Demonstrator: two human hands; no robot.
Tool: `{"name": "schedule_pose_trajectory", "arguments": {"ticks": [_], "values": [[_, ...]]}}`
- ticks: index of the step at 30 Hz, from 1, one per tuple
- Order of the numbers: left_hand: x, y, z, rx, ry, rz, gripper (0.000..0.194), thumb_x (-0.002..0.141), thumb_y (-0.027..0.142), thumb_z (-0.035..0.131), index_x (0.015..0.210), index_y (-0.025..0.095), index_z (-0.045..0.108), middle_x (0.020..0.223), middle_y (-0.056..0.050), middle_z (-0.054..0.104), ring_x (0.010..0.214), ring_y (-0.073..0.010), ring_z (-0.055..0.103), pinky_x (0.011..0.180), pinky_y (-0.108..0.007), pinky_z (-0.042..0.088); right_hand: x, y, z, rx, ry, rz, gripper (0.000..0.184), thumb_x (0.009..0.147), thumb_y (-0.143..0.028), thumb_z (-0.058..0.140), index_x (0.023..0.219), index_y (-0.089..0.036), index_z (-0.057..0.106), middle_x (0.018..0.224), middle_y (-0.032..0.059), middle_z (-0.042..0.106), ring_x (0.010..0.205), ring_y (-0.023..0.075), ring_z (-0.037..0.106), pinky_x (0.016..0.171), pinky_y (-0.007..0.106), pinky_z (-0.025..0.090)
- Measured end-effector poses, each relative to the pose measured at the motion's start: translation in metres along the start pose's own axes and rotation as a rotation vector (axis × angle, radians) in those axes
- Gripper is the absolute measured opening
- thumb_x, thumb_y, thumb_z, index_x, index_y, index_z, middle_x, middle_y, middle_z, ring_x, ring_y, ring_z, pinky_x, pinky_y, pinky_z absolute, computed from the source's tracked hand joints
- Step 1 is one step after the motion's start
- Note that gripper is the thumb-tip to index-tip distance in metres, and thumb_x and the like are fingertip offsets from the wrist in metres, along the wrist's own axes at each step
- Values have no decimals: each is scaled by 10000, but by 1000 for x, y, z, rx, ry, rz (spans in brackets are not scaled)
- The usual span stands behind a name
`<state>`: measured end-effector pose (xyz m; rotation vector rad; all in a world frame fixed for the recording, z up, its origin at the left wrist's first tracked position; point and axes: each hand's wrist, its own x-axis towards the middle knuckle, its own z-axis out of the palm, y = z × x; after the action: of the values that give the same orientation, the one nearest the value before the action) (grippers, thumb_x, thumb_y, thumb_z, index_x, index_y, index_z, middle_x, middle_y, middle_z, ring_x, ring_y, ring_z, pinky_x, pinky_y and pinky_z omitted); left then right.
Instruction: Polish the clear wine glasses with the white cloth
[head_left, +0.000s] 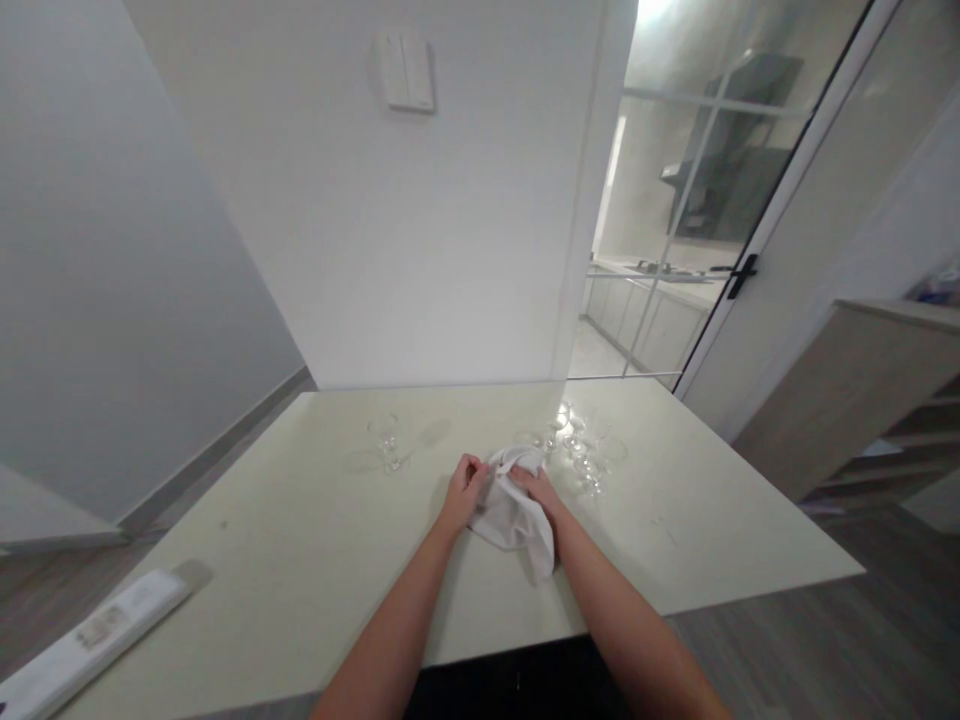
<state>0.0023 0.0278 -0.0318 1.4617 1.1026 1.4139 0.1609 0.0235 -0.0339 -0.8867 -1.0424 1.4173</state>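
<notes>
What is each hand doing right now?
Left hand: closed, fingertips pinching the crumpled white fabric cloth.
Right hand: gripping the same cloth; whether anything is inside cannot be told.

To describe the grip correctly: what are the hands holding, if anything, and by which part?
A pale cloth, by its bunched upper part: left hand on the left side, right hand on the right. Whether it wraps something cannot be told.
</notes>
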Motion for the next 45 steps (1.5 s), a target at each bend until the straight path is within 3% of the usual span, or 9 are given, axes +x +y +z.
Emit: {"name": "schedule_pose_trajectory", "arguments": {"ticks": [4, 7, 13, 16, 21, 26, 30, 35, 45], "values": [[-9, 10, 4, -15, -331, 2, 304, 825, 464, 549, 789, 164, 589, 684, 4, 557, 642, -132, 504, 614, -231, 405, 2, -2, 2, 183, 132, 60, 444, 569, -421, 798, 864, -156, 599, 733, 23, 666, 621, 161, 611, 617, 293, 501], [-11, 14, 7, 9, -411, -28, 355, 838, 476, 525, 749, 151, 637, 690, -21, 596, 648, -150, 521, 612, -249, 409, 1, -1, 5, 203, 150, 92, 420, 573, -433, 793, 826, -158, 601, 689, 14, 661, 581, 152, 604, 586, 286, 502], [-5, 6, 1, 112, -127, -22, 482, 860, 509, 454, 531, 169, 542, 510, 8, 506, 514, -129, 462, 544, -245, 361, -3, 1, 9, 127, 76, 116, 388, 612, -461, 768, 795, -155, 618, 655, 24, 665, 550, 143, 588, 538, 258, 471], [-1, 3, -3, 63, 6, -7, 388, 821, 495, 519, 593, 181, 521, 525, 33, 461, 510, -117, 428, 515, -228, 340, -11, -3, 9, 39, -113, 216, 415, 650, -514, 730, 811, -146, 628, 639, 39, 673, 526, 136, 583, 493, 235, 434], [-2, 8, -2, -195, -128, -28, 345, 727, 494, 618, 844, 174, 565, 750, -6, 582, 676, -138, 534, 623, -236, 420, -21, -4, 6, -64, -453, 330, 439, 653, -493, 737, 902, -151, 619, 672, 48, 694, 554, 161, 623, 491, 233, 435], [-5, 14, -1, -398, -209, -139, 452, 684, 474, 665, 1014, 180, 572, 927, -67, 648, 835, -197, 605, 725, -289, 462, -18, -2, 5, -17, -412, 348, 435, 640, -458, 746, 930, -164, 610, 691, 43, 696, 578, 179, 641, 507, 248, 452], [-4, 15, -2, -529, -183, -224, 567, 733, 520, 599, 1196, 216, 477, 1035, -105, 661, 875, -227, 631, 721, -336, 487, -16, -3, 4, 41, -379, 396, 429, 654, -483, 722, 929, -170, 621, 707, 51, 698, 578, 187, 653, 520, 261, 465], [-1, 6, -1, -408, -58, -170, 456, 738, 442, 648, 1097, 180, 547, 898, -65, 641, 762, -165, 603, 671, -275, 475, -17, -3, 4, 35, -368, 399, 393, 672, -463, 708, 917, -167, 624, 693, 54, 701, 574, 185, 653, 510, 251, 461], [0, 3, -1, -347, -99, -200, 423, 724, 481, 641, 1026, 191, 578, 881, -29, 624, 767, -151, 596, 668, -253, 467, -17, -4, 2, 45, -400, 434, 364, 730, -475, 644, 890, -148, 636, 678, 63, 701, 547, 170, 637, 496, 237, 442]]}}
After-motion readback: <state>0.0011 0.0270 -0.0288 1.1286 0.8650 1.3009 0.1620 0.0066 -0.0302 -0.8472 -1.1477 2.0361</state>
